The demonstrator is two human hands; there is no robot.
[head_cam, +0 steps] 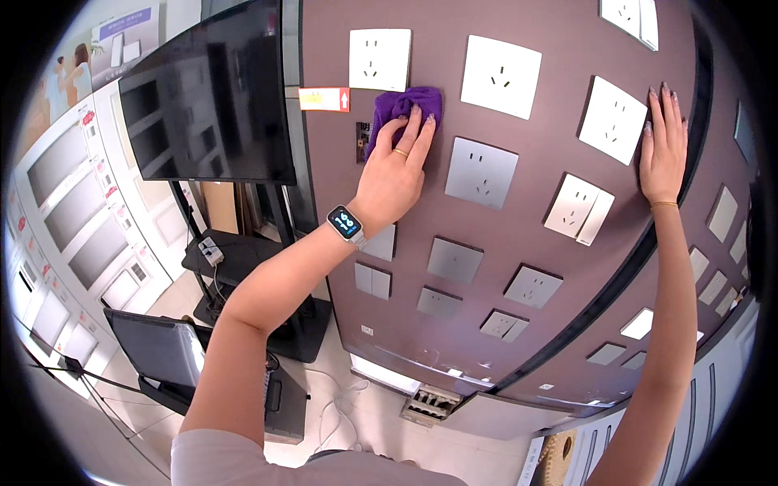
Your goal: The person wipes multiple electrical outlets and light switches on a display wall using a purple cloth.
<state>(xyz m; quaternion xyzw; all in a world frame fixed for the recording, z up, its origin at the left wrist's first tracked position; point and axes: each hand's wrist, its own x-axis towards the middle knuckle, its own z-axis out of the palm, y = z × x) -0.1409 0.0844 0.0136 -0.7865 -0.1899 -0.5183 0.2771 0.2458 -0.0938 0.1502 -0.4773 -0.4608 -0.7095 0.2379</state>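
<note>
My left hand (395, 170), with a smartwatch (344, 223) on the wrist, presses a folded purple cloth (428, 100) against a brown display panel (510, 225). The cloth lies just below a white wall socket (380, 59) and partly covers a dark square cutout with exposed fittings (361, 141). To its right are a large white socket (501, 76) and a grey socket (482, 172). My right hand (665, 146) rests flat on the panel near its right edge, fingers pointing up and holding nothing, beside another white socket (614, 119).
A large black television (206, 97) on a wheeled stand is at the left of the panel. Below it stand a dark monitor (155, 346) and a black cabinet (285, 401). White cables (337, 413) lie on the floor. More switch plates fill the lower panel; a second panel adjoins at right.
</note>
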